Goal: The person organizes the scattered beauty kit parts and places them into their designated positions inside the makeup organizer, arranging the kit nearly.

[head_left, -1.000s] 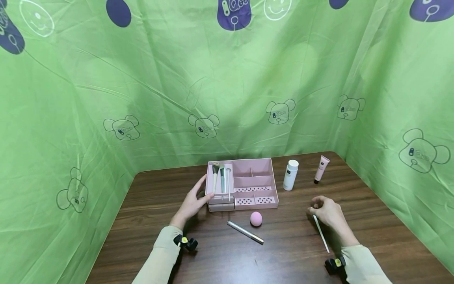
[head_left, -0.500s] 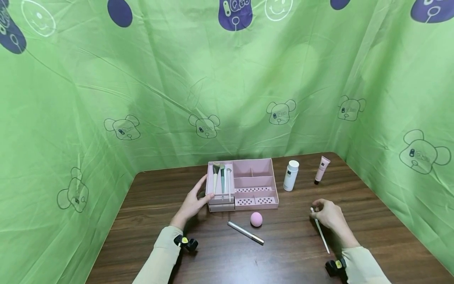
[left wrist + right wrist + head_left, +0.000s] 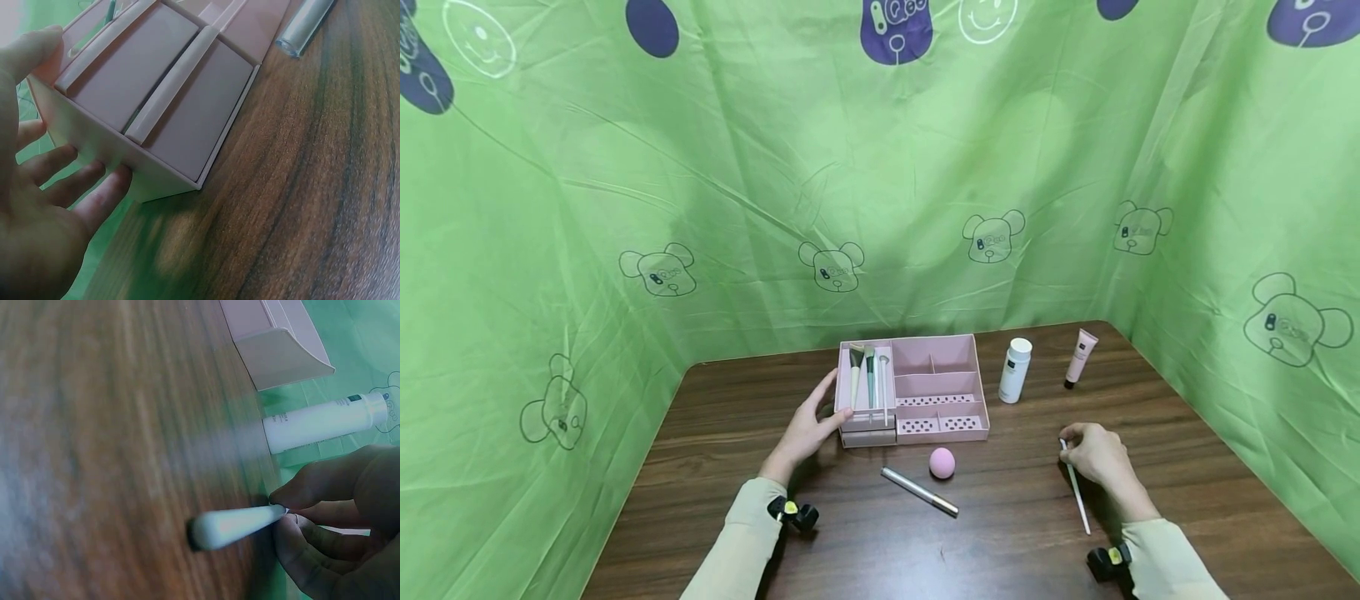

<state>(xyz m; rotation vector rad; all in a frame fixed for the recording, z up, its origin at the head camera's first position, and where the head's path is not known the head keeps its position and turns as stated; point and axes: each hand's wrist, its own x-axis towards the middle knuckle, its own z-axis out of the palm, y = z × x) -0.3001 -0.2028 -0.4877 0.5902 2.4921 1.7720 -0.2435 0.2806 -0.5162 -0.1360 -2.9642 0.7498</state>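
1. Through the head camera, I saw a pink, boxy plastic organizer (image 3: 955, 354) standing near the back of a dark brown wooden table (image 3: 730, 433).
2. The person's left hand (image 3: 801, 435) touched its left side, thumb at the front edge.
3. The right hand (image 3: 1097, 454), well to the right of the organizer, pinched the upper end of a slim white stick (image 3: 1077, 496); the stick slanted down from the fingers toward the near edge of the table.
4. A cream-handled brush (image 3: 854, 379) with dark bristles and a green-handled brush (image 3: 870, 379) lay in the organizer's left tray, beside slim pale rods.
5. In front of the organizer I had a round pink ball (image 3: 942, 463) and a silver cylindrical tube (image 3: 919, 492), lying aslant.
6. To its right stood a white cylindrical bottle (image 3: 1015, 371), then a pink squeeze tube (image 3: 1081, 358) with a dark cap.
7. On the left wrist feed, the left fingers lay extended and spread against the organizer's side wall, the thumb by its upper front corner. Two drawer fronts with raised strips (image 3: 169, 84) faced me.
8. On the right wrist feed, thumb and index finger pinched the stick's far end; its rounded end pointed my way. I couldn't tell whether that end touched the wood.
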